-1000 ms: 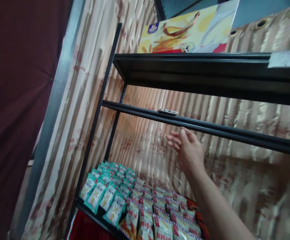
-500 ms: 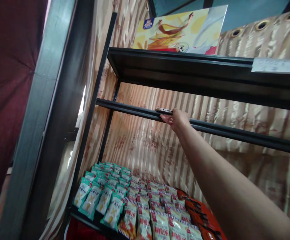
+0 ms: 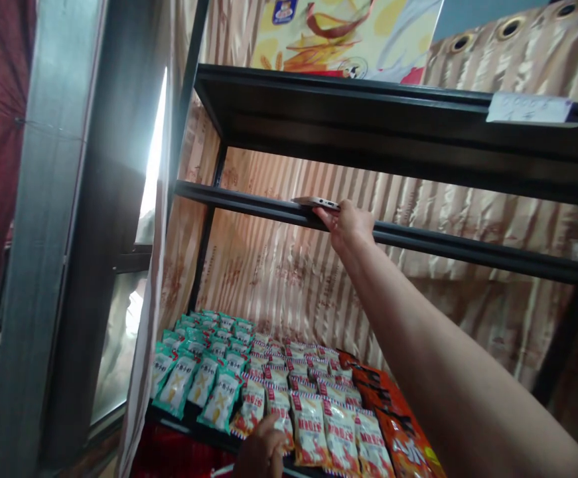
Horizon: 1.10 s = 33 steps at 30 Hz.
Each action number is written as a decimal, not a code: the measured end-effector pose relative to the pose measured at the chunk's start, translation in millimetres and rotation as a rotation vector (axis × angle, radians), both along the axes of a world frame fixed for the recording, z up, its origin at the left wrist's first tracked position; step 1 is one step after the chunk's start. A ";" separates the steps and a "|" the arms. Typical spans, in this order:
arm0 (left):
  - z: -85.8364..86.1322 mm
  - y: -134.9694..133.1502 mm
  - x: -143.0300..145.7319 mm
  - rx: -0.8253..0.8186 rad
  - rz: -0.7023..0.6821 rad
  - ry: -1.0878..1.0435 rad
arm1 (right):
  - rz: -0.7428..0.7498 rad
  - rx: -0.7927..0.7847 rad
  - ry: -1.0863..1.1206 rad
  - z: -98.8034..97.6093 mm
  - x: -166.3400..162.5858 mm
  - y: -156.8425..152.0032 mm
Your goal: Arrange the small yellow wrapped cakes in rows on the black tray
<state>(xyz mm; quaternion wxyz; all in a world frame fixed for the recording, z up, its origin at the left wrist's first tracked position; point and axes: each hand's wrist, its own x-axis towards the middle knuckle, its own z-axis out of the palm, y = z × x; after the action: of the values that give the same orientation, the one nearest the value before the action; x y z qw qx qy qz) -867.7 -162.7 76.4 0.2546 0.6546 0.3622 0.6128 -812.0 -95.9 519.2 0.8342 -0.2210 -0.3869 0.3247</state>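
Observation:
My right hand [image 3: 346,222] reaches up to the bare crossbar [image 3: 249,203] of the rack, its fingers closed round the near end of a smartphone [image 3: 318,202]. The phone lies nearly flat at the bar's level, edge towards me, with its ports showing. At the bottom, my left hand [image 3: 263,448] is dim and partly cut off, in front of the white snack packets [image 3: 311,431]. Its fingers look curled together; what they hold, if anything, is hidden. Left of it lie rows of green-edged snack packets [image 3: 221,401].
Orange packets [image 3: 408,445] lie on the right of the lower shelf. Above the bar, the upper shelf [image 3: 343,119] carries a printed box [image 3: 338,40] and a paper label [image 3: 530,108]. A striped curtain [image 3: 269,265] hangs behind. Metal posts [image 3: 54,232] stand left.
The view has shifted, so the rack sits further up and left. My left hand has come into sight at the bottom. My right hand still holds the smartphone at the bar.

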 end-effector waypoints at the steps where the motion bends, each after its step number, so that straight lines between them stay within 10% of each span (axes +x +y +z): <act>1: 11.5 4.0 -0.1 0.000 -0.041 -0.014 | 0.011 0.016 0.015 -2.0 0.2 -3.7; 4: 71.3 12.2 -1.0 -0.119 -0.096 -0.177 | 0.032 0.071 0.034 -10.3 1.8 -12.2; 11: 269.0 17.2 -11.3 -0.243 -0.520 -0.926 | -0.005 0.170 -0.013 -38.2 13.5 -22.9; 15: 331.2 19.3 -13.6 -0.231 -0.655 -1.014 | 0.001 0.238 -0.027 -59.1 21.3 -36.3; 23: 313.6 -0.6 8.9 -0.281 -0.871 -1.012 | -0.027 0.091 -0.003 -139.9 28.0 -87.3; 33: 201.0 -39.7 24.1 -0.577 -0.883 -1.073 | -0.108 -0.210 -0.310 -282.5 47.1 -129.5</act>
<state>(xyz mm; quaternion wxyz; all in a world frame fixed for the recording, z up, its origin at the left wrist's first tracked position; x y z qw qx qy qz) -843.5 -202.4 277.4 0.7796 0.2580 0.0385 0.5694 -764.9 -225.4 236.7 0.7531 -0.3746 -0.4626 0.2802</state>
